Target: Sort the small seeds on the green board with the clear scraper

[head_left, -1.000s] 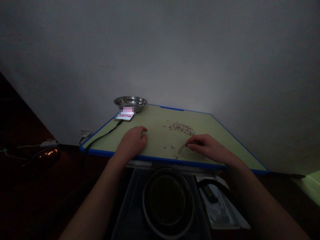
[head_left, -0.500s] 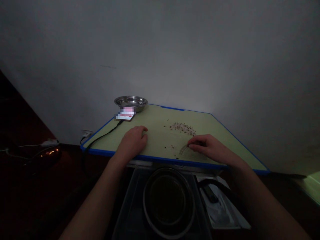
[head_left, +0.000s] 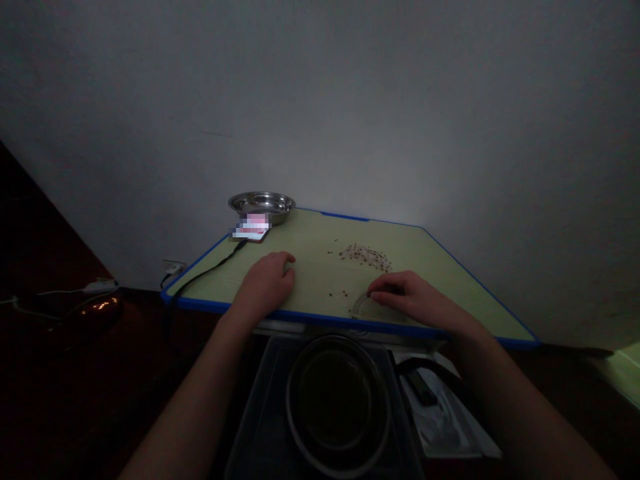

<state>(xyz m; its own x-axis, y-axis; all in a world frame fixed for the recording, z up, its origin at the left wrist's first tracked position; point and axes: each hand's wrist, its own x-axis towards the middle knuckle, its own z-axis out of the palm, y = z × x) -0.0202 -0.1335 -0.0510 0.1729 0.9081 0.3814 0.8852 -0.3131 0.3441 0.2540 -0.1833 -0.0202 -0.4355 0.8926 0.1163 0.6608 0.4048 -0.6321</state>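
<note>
My right hand (head_left: 407,293) pinches a clear, curved piece with fine markings, which looks like a protractor (head_left: 361,304), low over the front of the pale yellow-green tabletop (head_left: 310,240). The palm hides part of the protractor. A few dark grains (head_left: 345,293) lie just left of it. Beyond my right hand spreads a loose pile of small pale and dark-red grains (head_left: 367,257), too small to name. My left hand (head_left: 267,280) rests on the table's left front, thumb and forefinger apart, holding nothing.
A shiny steel bowl (head_left: 263,203) stands at the back left. A lit phone (head_left: 257,235) lies before it, with a black cable (head_left: 205,270) over the table edge. Below the front edge sits a round dark container (head_left: 337,403) with a pale rim. A grey wall is behind.
My right hand has shifted slightly left, bringing the protractor left and closer to the front edge, by the few loose grains. My left hand stays in place.
</note>
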